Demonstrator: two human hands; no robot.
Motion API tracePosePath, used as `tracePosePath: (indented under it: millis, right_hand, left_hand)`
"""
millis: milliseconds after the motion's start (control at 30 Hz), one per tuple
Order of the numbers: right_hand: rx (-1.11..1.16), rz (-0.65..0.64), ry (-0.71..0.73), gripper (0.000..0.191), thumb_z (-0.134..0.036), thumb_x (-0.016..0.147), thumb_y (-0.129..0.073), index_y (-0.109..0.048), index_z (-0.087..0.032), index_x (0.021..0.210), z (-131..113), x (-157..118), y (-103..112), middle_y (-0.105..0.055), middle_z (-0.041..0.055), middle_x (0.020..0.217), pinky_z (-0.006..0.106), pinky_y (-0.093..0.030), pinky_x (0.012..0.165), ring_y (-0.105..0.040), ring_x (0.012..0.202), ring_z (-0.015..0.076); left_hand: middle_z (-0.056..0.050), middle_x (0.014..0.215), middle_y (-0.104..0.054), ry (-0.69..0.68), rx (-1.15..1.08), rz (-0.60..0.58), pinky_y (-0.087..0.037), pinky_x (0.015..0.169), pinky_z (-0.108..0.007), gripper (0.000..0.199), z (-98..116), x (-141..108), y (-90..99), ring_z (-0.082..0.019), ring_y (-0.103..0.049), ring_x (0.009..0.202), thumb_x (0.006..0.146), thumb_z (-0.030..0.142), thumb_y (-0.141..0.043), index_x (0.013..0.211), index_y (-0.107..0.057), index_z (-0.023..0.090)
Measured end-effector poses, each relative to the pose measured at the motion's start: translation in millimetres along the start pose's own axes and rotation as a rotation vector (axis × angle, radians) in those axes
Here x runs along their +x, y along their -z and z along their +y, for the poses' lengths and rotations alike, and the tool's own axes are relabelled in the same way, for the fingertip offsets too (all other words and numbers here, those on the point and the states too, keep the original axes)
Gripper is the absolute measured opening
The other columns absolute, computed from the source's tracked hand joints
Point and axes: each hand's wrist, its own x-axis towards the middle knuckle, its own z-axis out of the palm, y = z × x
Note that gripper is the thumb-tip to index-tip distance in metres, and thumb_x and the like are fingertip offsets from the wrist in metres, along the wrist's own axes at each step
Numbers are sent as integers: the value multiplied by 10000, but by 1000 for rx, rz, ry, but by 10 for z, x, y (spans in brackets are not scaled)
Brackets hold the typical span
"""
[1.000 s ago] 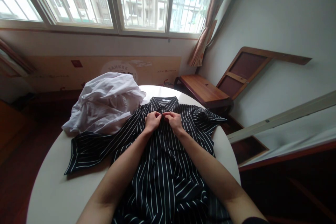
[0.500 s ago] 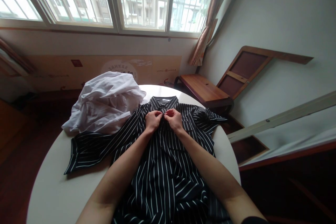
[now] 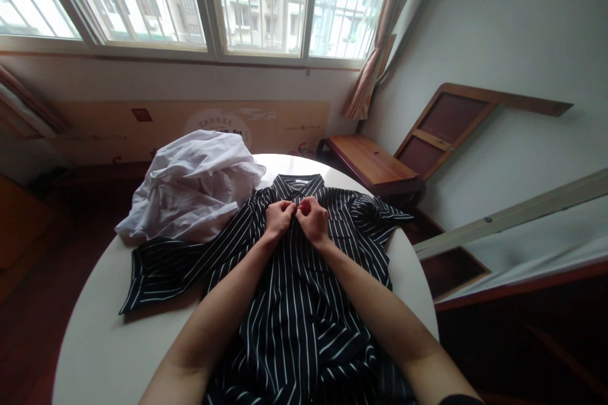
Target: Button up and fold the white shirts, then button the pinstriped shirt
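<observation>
A black shirt with white stripes (image 3: 285, 304) lies front up on a round white table (image 3: 109, 335), its collar at the far edge. One sleeve stretches out to the left; the other is bunched on the right. Just below the collar, my left hand (image 3: 279, 218) pinches the front edge of the shirt. Close beside it, my right hand (image 3: 312, 220) pinches the same front edge, fingertips nearly touching those of the left. Any button between the fingertips is too small and covered to make out.
A crumpled white cloth garment (image 3: 190, 183) is heaped at the table's far left. Beyond the table on the right stands a low wooden bench (image 3: 370, 161). Barred windows (image 3: 259, 3) run along the far wall, with a curtain (image 3: 365, 88) at their right.
My right hand's fingers have shifted slightly and curled more at the shirt front. My left hand keeps its pinch. The whole view has moved a little.
</observation>
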Motion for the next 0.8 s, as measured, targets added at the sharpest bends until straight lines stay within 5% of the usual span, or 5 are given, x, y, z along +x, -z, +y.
tracePosePath:
  millis: [300, 433, 533, 633, 800]
  right_hand:
    - [798, -82, -436, 367, -241, 540, -702, -395, -217, 737, 164, 156, -63, -577, -71, 623, 252, -487, 601, -559, 554, 102]
    - [876, -133, -493, 431, -246, 517, -721, -337, -226, 713, 172, 163, -85, -575, -73, 621, 253, -492, 596, -551, 537, 93]
    - [618, -116, -405, 314, -280, 612, -670, -379, -220, 714, 181, 145, -53, -601, -30, 670, 303, -509, 659, -582, 608, 130]
    - [65, -95, -183, 175, -310, 754, -566, -539, -187, 876, 209, 119, 32, -653, 82, 949, 385, -464, 852, -598, 923, 216]
    - [-651, -392, -65, 564, -512, 882, -379, -397, -225, 1368, 343, 126, 174, -300, 76, 1483, 525, -112, 1092, -179, 1373, 302]
  left_hand:
    - [-47, 782, -693, 21, -252, -94, -494, 703, -261, 113, -60, 74, 23, -140, -629, 710, 706, 181, -633, 797, -671, 125]
    - [-43, 770, -685, -26, -181, -87, -501, 703, -267, 86, -59, 65, 47, -142, -628, 706, 713, 152, -611, 783, -655, 130]
    - [-57, 818, -685, -121, 39, -17, -500, 749, -289, 139, -34, 22, 62, -156, -632, 753, 757, 159, -573, 872, -648, 140]
    - [-89, 1016, -675, -227, 311, 59, -447, 916, -343, 256, -20, -28, 93, -192, -601, 981, 834, 188, -486, 1048, -623, 152]
    - [-45, 1352, -503, -287, 803, -132, -179, 1100, -520, 400, -100, -69, 131, -275, -337, 1312, 899, 279, -357, 1250, -543, 227]
